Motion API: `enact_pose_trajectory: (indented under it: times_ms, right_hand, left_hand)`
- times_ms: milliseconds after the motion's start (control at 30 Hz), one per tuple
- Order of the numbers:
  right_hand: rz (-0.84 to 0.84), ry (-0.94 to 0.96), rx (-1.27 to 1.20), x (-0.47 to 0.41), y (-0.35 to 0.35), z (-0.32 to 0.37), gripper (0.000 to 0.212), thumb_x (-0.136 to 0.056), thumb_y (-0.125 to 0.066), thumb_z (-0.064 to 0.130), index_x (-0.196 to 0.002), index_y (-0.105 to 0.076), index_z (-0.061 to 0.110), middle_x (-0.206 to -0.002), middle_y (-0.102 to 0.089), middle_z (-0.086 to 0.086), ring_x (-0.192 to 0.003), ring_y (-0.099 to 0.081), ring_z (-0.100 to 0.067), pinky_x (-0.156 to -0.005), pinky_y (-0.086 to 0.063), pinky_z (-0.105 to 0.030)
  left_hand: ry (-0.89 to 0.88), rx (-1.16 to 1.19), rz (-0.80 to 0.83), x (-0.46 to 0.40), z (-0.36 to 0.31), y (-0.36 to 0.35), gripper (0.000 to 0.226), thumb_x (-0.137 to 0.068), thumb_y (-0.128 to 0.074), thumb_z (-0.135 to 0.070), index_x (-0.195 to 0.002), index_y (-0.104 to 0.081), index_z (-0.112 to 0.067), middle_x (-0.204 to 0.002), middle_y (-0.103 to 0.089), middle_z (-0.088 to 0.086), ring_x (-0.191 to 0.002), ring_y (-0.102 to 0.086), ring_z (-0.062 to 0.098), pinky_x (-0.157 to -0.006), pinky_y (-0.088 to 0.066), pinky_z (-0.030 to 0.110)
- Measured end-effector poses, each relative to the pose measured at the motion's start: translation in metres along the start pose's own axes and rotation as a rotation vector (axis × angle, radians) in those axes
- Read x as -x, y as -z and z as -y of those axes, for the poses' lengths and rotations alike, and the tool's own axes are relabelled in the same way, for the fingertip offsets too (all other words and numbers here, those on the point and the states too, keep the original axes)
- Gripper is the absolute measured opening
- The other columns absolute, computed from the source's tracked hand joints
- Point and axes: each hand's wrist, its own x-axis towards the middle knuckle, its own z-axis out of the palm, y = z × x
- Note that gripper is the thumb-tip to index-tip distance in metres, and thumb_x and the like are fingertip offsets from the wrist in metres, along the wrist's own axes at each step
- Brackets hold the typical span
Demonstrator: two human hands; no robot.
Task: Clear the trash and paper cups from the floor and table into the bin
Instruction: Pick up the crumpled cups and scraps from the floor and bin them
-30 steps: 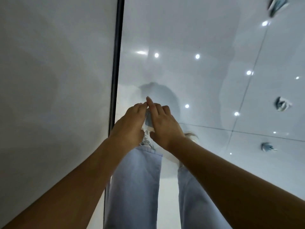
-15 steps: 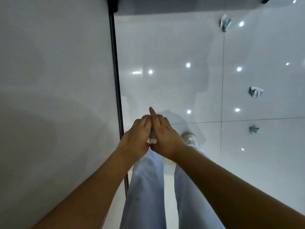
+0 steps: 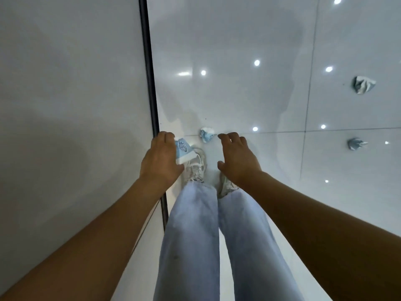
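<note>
- Left hand curled round a blue paper cup, grip closed on it, likely carried for the bin.
- Right hand loose-fingered, grip open and empty, poised above a crumpled scrap on the floor, probably next to be lifted.
- Two more crumpled pieces, one nearer, one farther right, well apart.
- Bin nowhere in view; bench surface blank, its far end cut off.
</note>
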Motion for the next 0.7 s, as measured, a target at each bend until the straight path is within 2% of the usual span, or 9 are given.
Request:
enact_pose_trajectory:
  times_ms: [300,500,700]
  right_hand:
    - [-0.013,-0.050,-0.027,-0.111,-0.118,-0.044,0.062,-0.085,-0.063,0.013,-0.140,-0.033,0.012,-0.138,-0.037,-0.012,-0.125,-0.036,-0.031,-0.089,-0.045,-0.037]
    - [-0.004,-0.033,0.078,-0.198,-0.189,-0.059,0.071,-0.083,-0.062,0.007,-0.144,-0.028,0.019,-0.149,-0.022,-0.013,-0.130,-0.027,-0.039,-0.098,-0.041,-0.043]
    - [-0.011,0.059,0.147,-0.220,-0.221,-0.071,0.064,-0.079,-0.062,0.002,-0.136,-0.039,0.019,-0.137,-0.033,-0.014,-0.122,-0.033,-0.038,-0.089,-0.048,-0.043]
  left_hand:
    - [0.078,0.121,-0.014,-0.068,0.053,-0.114,0.072,-0.072,-0.078,-0.025,-0.130,-0.040,-0.003,-0.125,-0.045,0.017,-0.121,-0.038,0.031,-0.088,-0.042,0.044]
    - [0.080,0.167,-0.087,-0.131,0.082,-0.177,0.072,-0.071,-0.077,-0.020,-0.131,-0.040,-0.007,-0.127,-0.045,0.013,-0.119,-0.038,0.029,-0.087,-0.039,0.036]
    - [0.069,0.144,-0.105,-0.160,0.091,-0.203,0.071,-0.070,-0.079,-0.021,-0.127,-0.039,-0.004,-0.125,-0.045,0.014,-0.116,-0.040,0.030,-0.085,-0.036,0.034]
